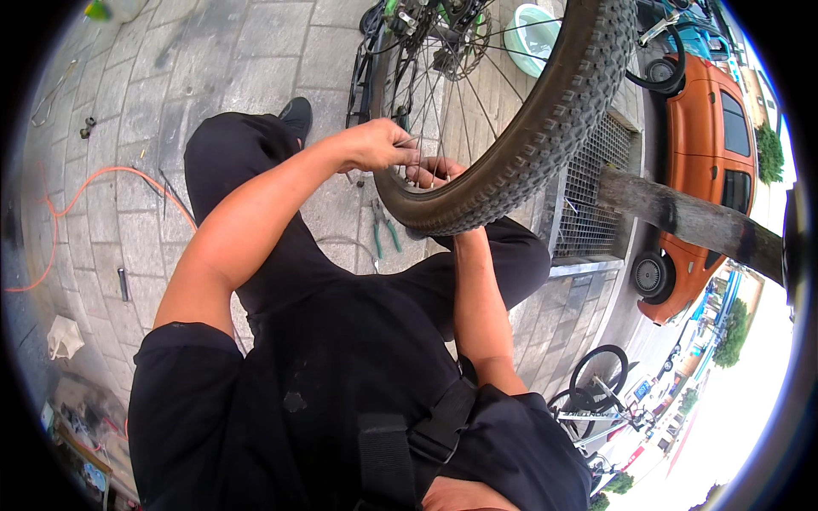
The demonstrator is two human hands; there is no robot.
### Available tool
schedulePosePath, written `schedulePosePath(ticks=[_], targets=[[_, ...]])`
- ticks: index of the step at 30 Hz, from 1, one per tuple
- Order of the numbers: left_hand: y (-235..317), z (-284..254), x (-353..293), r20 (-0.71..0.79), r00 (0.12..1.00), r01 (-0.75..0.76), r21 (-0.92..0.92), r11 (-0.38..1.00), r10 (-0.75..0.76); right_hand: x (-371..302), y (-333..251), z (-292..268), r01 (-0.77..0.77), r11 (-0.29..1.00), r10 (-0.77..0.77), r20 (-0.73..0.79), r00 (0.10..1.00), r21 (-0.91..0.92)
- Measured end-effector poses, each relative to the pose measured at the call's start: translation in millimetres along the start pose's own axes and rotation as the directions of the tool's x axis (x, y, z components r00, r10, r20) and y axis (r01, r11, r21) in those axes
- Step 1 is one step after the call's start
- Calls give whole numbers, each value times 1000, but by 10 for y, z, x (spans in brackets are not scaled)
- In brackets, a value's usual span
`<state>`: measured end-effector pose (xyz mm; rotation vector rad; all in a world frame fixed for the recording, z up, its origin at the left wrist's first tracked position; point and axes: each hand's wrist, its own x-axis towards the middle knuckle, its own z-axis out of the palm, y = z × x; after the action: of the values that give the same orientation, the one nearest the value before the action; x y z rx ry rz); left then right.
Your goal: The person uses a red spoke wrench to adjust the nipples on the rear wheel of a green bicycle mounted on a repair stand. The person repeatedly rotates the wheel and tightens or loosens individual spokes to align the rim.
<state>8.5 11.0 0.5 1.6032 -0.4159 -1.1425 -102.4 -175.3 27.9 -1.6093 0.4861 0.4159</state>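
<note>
One basin (513,48) at upper right holds clear liquid (540,39); mid-frame, left hand (377,146) and right hand (440,169) meet at one wheel (554,140), whether clamped I can't tell.

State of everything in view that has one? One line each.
Left hand: fingers bent, at the spokes near the rim
Right hand: fingers at the rim, partly hidden
Tyre: on the wheel, inflation unclear
Pliers: lying on the paving, handles apart
Tub: uncovered
Hose: lying in curves
Buckle: fastened
Car: visible doors shut
</note>
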Motion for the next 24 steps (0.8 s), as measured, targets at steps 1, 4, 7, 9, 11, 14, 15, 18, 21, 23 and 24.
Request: schedulePosePath(ticks=[1, 4, 7, 9, 11, 14, 15, 18, 21, 23, 24], targets=[[-12, -11, 3, 9, 999, -49, -25, 998, 49, -15, 23, 31, 107, 985, -109, 7, 994, 136], [73, 45, 20, -82, 993, -74, 126, 989, 85, 39, 207, 12, 113, 942, -117, -4, 993, 316], [130, 211, 38, -340, 935, 99, 517, 850, 98, 196, 434, -48, 35, 904, -84, 97, 992, 426], [77, 328, 80, -364, 915, 76, 581, 810, 175, 317, 803, -57, 29, 839, -72, 59, 996, 543], [181, 328, 22, -372, 908, 87, 617, 782, 192, 391, 818, 34, 0, 759, -53, 63, 997, 651], [113, 235, -1, -354, 914, 18, 528, 849, 201, 302, 743, 76, 56, 789, -98, 35, 995, 612], [6, 163, 17, -273, 930, -91, 476, 875, 245, 315, 800, 60, 35, 792, -94, 66, 993, 610], [-141, 135, -59, -159, 985, -117, -294, 949, 72, 203, 700, 87, -2, 750, -49, 58, 997, 661], [-2, 44, -230, 17, 995, 93, -405, 910, -94, 60, 455, 89, -52, 649, -54, 113, 992, 759], [-30, 55, -254, 74, 994, 110, -488, 866, -84, -40, 285, 140, -39, 658, -59, 103, 993, 752], [-61, 47, -252, 120, 991, 114, -535, 837, -59, -74, 262, 152, -33, 665, -62, 98, 993, 746]])
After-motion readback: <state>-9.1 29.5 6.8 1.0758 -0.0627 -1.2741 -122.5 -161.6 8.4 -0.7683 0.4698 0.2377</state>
